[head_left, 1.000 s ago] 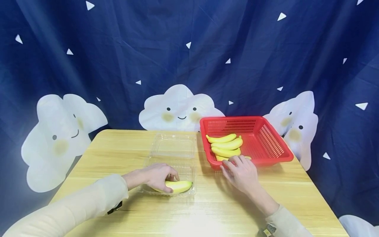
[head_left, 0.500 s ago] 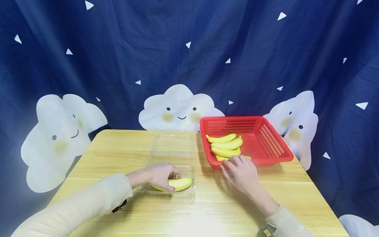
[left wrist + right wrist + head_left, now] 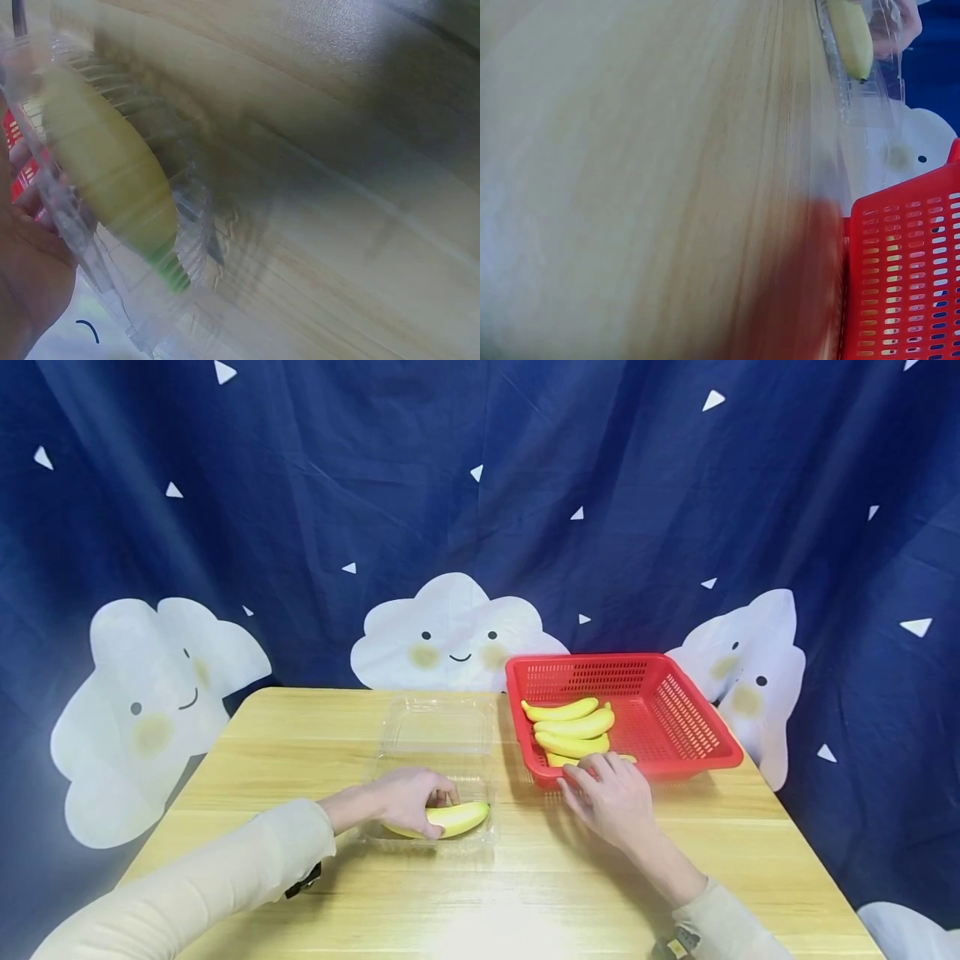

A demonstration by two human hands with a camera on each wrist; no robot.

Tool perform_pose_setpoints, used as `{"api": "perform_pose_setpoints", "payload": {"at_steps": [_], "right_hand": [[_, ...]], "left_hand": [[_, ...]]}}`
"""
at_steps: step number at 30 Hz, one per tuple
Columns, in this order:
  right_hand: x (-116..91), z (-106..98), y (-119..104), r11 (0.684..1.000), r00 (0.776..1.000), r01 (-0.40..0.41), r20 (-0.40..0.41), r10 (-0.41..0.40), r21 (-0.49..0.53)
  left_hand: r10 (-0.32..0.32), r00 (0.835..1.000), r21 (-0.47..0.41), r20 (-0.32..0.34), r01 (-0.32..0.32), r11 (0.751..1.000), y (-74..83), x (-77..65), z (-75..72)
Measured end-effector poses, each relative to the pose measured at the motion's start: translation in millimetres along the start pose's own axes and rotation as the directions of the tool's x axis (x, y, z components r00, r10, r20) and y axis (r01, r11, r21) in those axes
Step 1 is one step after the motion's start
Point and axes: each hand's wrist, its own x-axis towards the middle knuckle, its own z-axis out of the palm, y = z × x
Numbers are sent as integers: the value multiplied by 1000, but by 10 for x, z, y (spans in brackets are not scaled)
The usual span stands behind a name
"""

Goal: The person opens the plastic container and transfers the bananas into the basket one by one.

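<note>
A yellow banana (image 3: 459,817) with a greenish tip lies crosswise in the near half of a clear hinged plastic container (image 3: 480,787). My left hand (image 3: 408,799) holds it, thumb on the near side and fingers over the far side. In the left wrist view the banana (image 3: 112,165) shows through the ribbed clear wall, the hand (image 3: 34,277) partly behind it. My right hand (image 3: 617,797) grips the near rim of a red plastic basket (image 3: 678,714), fingers bent over the edge. Several bananas (image 3: 573,727) lie at the basket's left side; the nearest are partly hidden.
The container's clear lid (image 3: 441,727) lies folded back on the wooden table (image 3: 315,735). The basket stands to its right, near the table's far right edge. A dark blue curtain (image 3: 450,460) with clouds and triangles hangs behind.
My left hand has moved slightly right and away from me. The banana has shifted a little farther back within the container. My right hand and the basket stay in place.
</note>
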Motion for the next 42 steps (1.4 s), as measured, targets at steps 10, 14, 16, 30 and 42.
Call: {"api": "perform_pose_setpoints", "payload": {"at_steps": [10, 14, 16, 30, 42], "right_hand": [[2, 1, 2, 1000, 1000, 3, 3, -3, -7], [-1, 4, 1, 1000, 1000, 4, -2, -4, -7], [1, 4, 1, 1000, 1000, 4, -5, -4, -6], [-15, 4, 2, 1000, 1000, -2, -6, 2, -3], [-15, 4, 3, 1000, 1000, -2, -9, 2, -6]], "left_hand": [[26, 999, -10, -34, -27, 1000, -9, 22, -39], [27, 998, -12, -49, -28, 1000, 0, 22, -57], [26, 998, -11, -54, -26, 1000, 5, 19, -62], [22, 996, -7, -85, -22, 1000, 12, 8, -98], [22, 990, 11, -141, -20, 1000, -16, 21, -237]]}}
